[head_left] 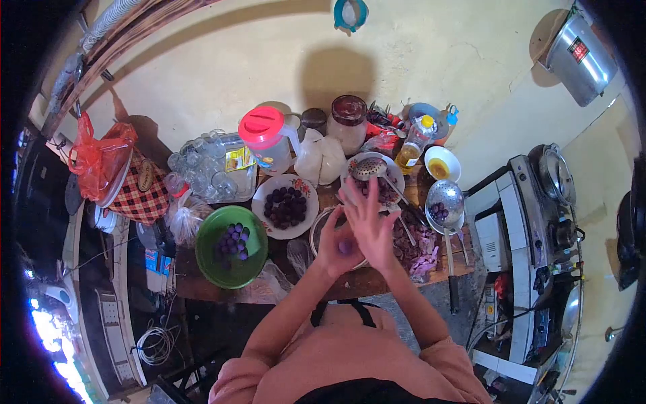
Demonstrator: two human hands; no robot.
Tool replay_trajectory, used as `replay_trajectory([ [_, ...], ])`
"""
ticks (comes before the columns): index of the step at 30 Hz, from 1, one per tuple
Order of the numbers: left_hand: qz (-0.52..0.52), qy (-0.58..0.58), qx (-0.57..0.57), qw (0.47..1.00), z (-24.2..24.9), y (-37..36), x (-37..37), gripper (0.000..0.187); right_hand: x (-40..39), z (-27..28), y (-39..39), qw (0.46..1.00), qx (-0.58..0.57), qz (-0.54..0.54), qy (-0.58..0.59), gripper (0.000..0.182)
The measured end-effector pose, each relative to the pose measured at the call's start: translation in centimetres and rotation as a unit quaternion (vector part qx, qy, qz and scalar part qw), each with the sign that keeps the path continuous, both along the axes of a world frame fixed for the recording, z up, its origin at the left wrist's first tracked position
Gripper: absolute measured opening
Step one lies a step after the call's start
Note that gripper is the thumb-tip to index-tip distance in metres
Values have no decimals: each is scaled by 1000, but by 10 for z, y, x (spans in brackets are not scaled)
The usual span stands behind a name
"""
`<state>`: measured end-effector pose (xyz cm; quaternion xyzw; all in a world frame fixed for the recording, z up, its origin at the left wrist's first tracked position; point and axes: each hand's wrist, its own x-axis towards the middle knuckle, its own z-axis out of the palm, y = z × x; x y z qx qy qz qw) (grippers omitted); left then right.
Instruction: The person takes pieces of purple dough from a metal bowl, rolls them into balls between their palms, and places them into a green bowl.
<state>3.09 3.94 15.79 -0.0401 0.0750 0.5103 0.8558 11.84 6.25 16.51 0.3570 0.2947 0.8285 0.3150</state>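
Note:
A small round purple dough ball (345, 246) rests in the palm of my left hand (331, 250). My right hand (371, 232) is close beside it, fingers stretched out and apart, holding nothing. Under both hands is a round bowl (316, 227), mostly hidden by them. A green basin (217, 275) with several purple balls (233, 241) stands to the left. Between it and my hands, a floral plate (261, 223) carries darker balls (285, 206). Purple crumbly dough (422, 250) lies right of my right hand.
Behind my hands are a slotted skimmer (369, 168) on a plate, a pink-lidded pitcher (263, 131), white bags (319, 158) and a jar (348, 128). Rightward are a strainer (445, 196) holding purple balls, an oil bottle (413, 145) and a stove (538, 222). Glasses (205, 165) stand at left.

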Motion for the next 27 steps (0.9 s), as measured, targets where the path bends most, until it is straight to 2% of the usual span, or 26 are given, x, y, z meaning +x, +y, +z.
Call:
replay_trajectory([
  [1, 12, -26, -10, 1000, 5, -1, 2, 59, 4, 20, 5, 898, 197, -197, -341, 68],
  [2, 7, -40, -4, 999, 8, 0, 4, 58, 9, 33, 13, 611, 353, -355, -613, 69],
  [3, 2, -54, 1, 999, 10, 0, 6, 58, 13, 35, 21, 531, 415, -378, -635, 65],
  [5, 10, -63, 49, 997, 14, -3, 12, 57, 11, 40, 11, 218, 484, -339, -776, 66],
  [6, 23, -56, 93, 994, 17, -5, 17, 57, 0, 60, 1, -43, 494, -185, -848, 64],
  [7, 36, -50, 137, 989, 19, -6, 20, 56, -12, 80, -9, -294, 530, 14, -795, 63],
  [10, 39, -26, 171, 984, -32, 7, 12, 58, -15, 48, -17, -218, 634, -386, -634, 61],
  [11, 72, -27, 146, 986, -43, 6, 6, 60, -17, 21, -14, -245, 598, -398, -651, 63],
  [12, 87, 0, 119, 989, -35, 5, 6, 60, -18, -13, -10, -271, 562, -408, -667, 64],
  [14, 119, 54, 58, 990, 0, -6, 9, 60, -17, -16, -5, -256, 539, -399, -696, 66],
  [16, 73, -42, 279, 957, 29, -10, 21, 64, -13, 30, 10, -178, 562, -367, -719, 68],
  [18, 62, -68, 309, 947, 14, -7, 20, 65, -19, 24, -7, -221, 593, -447, -632, 68],
  [19, 75, -47, 229, 969, -28, -2, 14, 64, -22, 21, -13, -241, 604, -484, -585, 67],
  [20, 87, -26, 148, 985, -50, 2, 10, 63, -17, 17, -9, -276, 619, -444, -586, 66],
  [22, 105, 10, 61, 993, -20, -4, 7, 51, -2, 3, 1, -340, 647, -356, -582, 64],
  [23, 114, 28, 16, 993, -2, -8, 6, 45, -3, -3, 3, -279, 625, -368, -630, 63],
  [25, 118, 66, -26, 991, 4, -13, 12, 38, -12, -6, 11, -150, 568, -390, -709, 63],
  [27, 119, 82, -73, 987, -9, -15, 10, 31, -18, -2, -2, -177, 633, -397, -640, 66],
])
